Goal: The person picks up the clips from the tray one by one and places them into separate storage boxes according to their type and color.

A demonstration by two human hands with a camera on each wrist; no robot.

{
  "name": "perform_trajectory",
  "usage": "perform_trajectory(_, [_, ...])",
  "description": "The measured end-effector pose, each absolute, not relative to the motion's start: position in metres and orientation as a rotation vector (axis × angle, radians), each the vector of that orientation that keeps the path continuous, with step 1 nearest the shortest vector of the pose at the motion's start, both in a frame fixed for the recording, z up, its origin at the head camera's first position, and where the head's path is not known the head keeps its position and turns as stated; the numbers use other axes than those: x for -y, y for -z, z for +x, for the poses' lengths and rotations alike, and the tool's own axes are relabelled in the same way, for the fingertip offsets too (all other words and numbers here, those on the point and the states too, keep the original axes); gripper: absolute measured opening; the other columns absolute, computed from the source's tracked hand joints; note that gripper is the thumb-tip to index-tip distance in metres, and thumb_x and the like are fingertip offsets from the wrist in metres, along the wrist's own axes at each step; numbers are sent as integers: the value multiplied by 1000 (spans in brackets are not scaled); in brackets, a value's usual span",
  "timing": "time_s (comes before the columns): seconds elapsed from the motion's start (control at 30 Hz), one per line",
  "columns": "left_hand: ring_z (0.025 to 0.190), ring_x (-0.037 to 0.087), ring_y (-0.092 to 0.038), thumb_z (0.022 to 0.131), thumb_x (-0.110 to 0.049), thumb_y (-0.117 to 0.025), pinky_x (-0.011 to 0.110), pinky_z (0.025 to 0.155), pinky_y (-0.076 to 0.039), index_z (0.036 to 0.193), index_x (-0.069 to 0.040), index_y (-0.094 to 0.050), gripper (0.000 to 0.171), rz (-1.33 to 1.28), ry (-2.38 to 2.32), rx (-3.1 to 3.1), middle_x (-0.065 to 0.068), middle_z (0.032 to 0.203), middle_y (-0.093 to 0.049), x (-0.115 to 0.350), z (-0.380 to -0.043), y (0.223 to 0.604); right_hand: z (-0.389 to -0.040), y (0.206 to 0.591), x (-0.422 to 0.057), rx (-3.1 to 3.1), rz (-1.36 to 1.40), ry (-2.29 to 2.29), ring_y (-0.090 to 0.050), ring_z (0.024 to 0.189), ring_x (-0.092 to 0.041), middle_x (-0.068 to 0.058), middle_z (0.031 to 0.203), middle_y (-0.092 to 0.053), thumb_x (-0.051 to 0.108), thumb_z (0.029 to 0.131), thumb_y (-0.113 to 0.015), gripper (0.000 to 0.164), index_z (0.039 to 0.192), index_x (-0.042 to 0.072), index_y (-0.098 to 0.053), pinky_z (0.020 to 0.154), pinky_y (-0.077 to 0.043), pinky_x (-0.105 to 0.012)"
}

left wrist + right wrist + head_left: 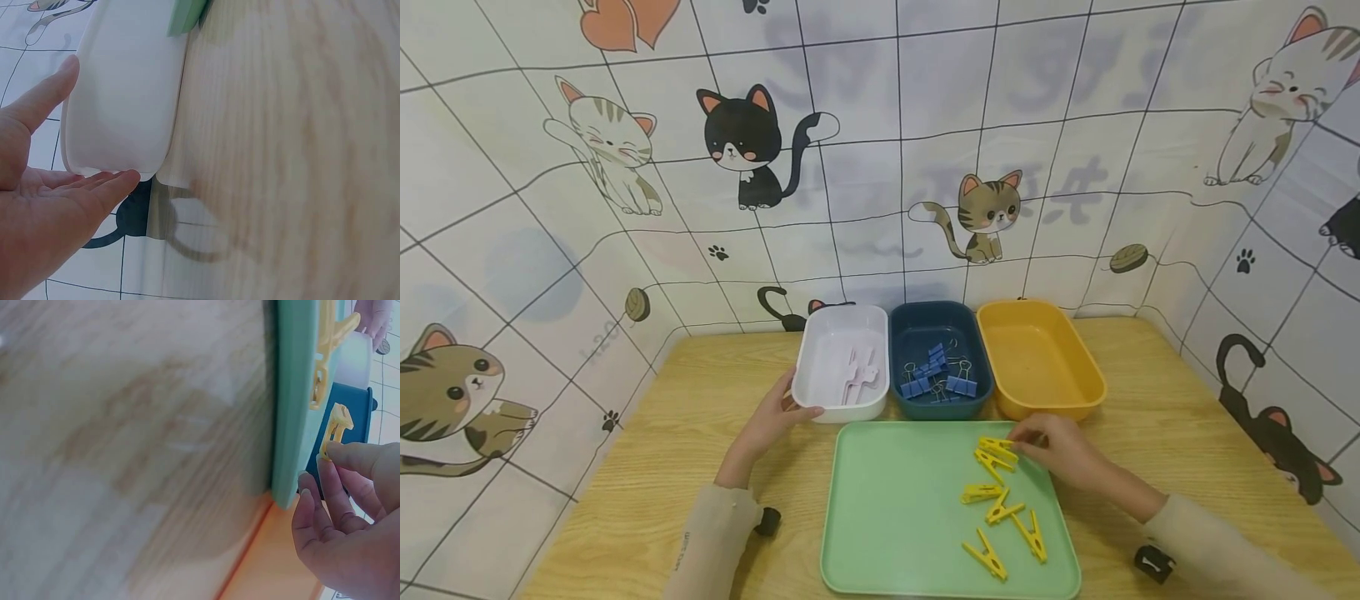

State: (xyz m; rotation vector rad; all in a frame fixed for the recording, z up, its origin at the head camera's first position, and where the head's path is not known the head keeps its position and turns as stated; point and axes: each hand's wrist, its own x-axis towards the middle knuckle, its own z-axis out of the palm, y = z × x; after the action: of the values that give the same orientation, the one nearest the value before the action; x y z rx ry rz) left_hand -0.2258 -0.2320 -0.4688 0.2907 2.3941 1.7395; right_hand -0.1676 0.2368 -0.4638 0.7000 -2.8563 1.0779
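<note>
My right hand [1062, 450] is at the far right corner of the green tray [895, 508]. In the right wrist view, its thumb and forefinger pinch one end of a yellow clothespin [338, 425]. Several other yellow clothespins [985, 554] lie scattered over the tray's right half. My left hand [777, 417] rests against the near left corner of the white bin [838, 413]. Its fingers are extended along the bin's side and its thumb lies at the front, as the left wrist view shows. Pale pink clips [859, 379] lie inside that bin.
Right of the white bin stand a dark blue bin [942, 408] with several blue binder clips [936, 371], then a yellow bin [1037, 350] with a bare bottom. All line the back of the wooden table [745, 358], before a cat-patterned wall covering [865, 167].
</note>
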Motion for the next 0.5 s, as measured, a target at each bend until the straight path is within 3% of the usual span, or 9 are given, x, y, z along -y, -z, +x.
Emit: perform_trajectory(0.5, [157,49,-24,98,-14,-76,62,122,-35,170,-11,-16,94,261,-1736,-2397,19,175,-17,232,-227,469,-170,439,-237,2808,621,-1028,-62,76,-6,1,87,-74,0,89,-81,8,95,6,-81,64,-54,-22])
